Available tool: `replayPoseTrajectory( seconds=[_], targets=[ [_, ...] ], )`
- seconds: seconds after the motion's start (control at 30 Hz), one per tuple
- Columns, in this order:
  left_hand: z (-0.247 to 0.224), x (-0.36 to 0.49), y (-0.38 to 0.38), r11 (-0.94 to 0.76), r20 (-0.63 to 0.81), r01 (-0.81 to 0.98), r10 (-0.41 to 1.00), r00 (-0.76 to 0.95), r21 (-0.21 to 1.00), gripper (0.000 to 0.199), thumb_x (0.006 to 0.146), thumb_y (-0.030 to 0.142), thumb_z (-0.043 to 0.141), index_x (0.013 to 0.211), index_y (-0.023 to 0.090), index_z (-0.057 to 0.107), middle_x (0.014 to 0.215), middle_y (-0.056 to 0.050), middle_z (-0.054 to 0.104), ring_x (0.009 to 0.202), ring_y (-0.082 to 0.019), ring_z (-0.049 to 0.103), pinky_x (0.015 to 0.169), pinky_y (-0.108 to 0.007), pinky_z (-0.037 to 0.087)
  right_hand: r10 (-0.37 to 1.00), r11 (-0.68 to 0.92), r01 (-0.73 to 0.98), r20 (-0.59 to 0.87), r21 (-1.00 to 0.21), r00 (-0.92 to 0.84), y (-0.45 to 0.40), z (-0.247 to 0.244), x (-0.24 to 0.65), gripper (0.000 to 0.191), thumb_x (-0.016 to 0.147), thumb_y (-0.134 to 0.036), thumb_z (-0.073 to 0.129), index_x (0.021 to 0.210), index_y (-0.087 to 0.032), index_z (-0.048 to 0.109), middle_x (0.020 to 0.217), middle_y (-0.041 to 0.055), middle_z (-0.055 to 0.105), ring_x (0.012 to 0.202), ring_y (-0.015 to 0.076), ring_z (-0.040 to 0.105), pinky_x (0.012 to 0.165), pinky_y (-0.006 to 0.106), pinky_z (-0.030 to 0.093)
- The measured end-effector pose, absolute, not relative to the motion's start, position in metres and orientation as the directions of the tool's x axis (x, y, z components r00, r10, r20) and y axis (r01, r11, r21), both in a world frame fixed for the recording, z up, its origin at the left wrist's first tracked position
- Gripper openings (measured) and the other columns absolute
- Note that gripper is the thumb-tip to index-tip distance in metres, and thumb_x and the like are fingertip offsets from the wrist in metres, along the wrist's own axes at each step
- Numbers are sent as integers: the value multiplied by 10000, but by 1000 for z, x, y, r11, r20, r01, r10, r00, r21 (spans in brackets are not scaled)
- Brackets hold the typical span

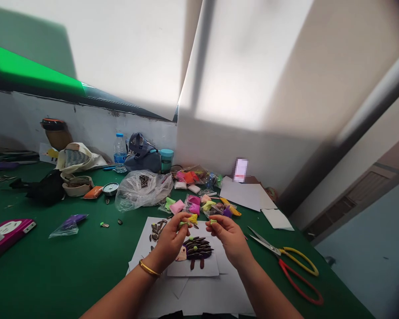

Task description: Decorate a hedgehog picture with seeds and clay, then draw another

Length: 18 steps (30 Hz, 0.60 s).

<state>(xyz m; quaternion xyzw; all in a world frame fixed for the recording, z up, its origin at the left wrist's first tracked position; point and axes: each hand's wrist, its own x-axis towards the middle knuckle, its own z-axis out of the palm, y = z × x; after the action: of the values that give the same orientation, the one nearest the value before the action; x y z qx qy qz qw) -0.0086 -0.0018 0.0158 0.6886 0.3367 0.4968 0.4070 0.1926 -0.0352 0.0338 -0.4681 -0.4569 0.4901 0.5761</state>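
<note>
Pinching clay above the card: left hand [170,239] holds a yellow clay bit [193,218] between thumb and fingertips, grip narrow. Right hand [230,241] holds a tiny green clay bit [213,221], also in a narrow grip. Both bits sit just above the hedgehog collage [196,249], which lies on white paper sheets [202,299] near the middle of the bench's [29,283] near edge.

Pose: forearms come in from the near edge, wrists bent, fingertips turned in toward each other with a small gap between the hands. Gold bangle [149,268] on left wrist.

Risks: bits this small and soft could stick to a fingertip or slip, dropping onto the collage in the wrong spot. Too much finger pressure could squash the shape. Left wrist and bangle sit low near the loose sunflower seeds [157,231], so a brush could scatter them. Scissors [265,243] lie just right of the paper, blades pointing toward it, so a careless sideways reach by the right hand could catch them.
</note>
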Motion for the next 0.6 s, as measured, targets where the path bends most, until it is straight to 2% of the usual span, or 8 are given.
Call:
replayPoseTrajectory(
  seconds=[0.1, 0.2, 0.27, 0.4, 0.47, 0.5, 0.6],
  targets=[
    [18, -6, -9, -552, 481, 133, 803, 353, 823, 272, 969, 267, 411, 1074, 221, 659, 977, -57, 602, 842, -169, 585, 792, -310, 494, 999, 44, -178, 39, -983, 31, -41, 30, 182, 412, 746, -550, 756, 867, -181, 619, 690, 5, 652, 605, 129, 572, 586, 254, 429],
    [19, -5, -16, -626, 517, 205, 754, 406, 752, 253, 944, 305, 527, 1143, 236, 668, 999, -64, 590, 901, -189, 576, 828, -317, 489, 999, 40, -174, 45, -984, -25, -46, 27, 171, 418, 749, -562, 751, 747, -189, 562, 566, -49, 551, 506, 91, 453, 496, 220, 350],
    [19, -7, -16, -664, 534, 256, 730, 427, 703, 267, 937, 318, 561, 1174, 245, 662, 986, -60, 592, 900, -191, 576, 831, -317, 486, 998, 23, -178, 34, -984, -58, -48, 26, 166, 419, 759, -571, 737, 749, -191, 560, 568, -51, 544, 507, 94, 450, 490, 218, 349],
    [16, -15, 0, -650, 552, 476, 758, 348, 592, 313, 982, 210, 415, 1203, 228, 636, 1082, -85, 633, 1033, -217, 575, 920, -360, 448, 1000, -11, -203, -11, -979, 0, -46, 29, 167, 414, 755, -543, 754, 930, -189, 629, 738, -8, 646, 662, 124, 570, 642, 245, 453],
    [14, -20, 11, -553, 493, 659, 816, 303, 509, 292, 935, 165, 469, 1160, 214, 649, 1092, -90, 663, 1054, -248, 577, 927, -398, 425, 998, -15, -212, -26, -977, 49, -44, 29, 171, 474, 750, -550, 754, 1046, -195, 648, 788, 2, 661, 712, 133, 589, 699, 260, 465],
    [12, -22, 16, -494, 430, 738, 851, 301, 460, 250, 908, 169, 520, 1101, 215, 672, 1033, -81, 683, 1016, -259, 589, 898, -406, 424, 998, -18, -216, -31, -976, 59, -43, 29, 173, 498, 747, -560, 753, 1071, -195, 653, 789, 4, 660, 713, 134, 589, 704, 263, 464],
    [9, -27, 24, -430, 286, 841, 894, 345, 328, 117, 855, 206, 624, 917, 236, 718, 904, -49, 706, 969, -269, 598, 853, -412, 403, 998, -32, -212, -44, -977, 52, -42, 27, 178, 477, 732, -581, 757, 982, -184, 675, 743, 2, 648, 659, 126, 564, 650, 255, 438]
  ],
)
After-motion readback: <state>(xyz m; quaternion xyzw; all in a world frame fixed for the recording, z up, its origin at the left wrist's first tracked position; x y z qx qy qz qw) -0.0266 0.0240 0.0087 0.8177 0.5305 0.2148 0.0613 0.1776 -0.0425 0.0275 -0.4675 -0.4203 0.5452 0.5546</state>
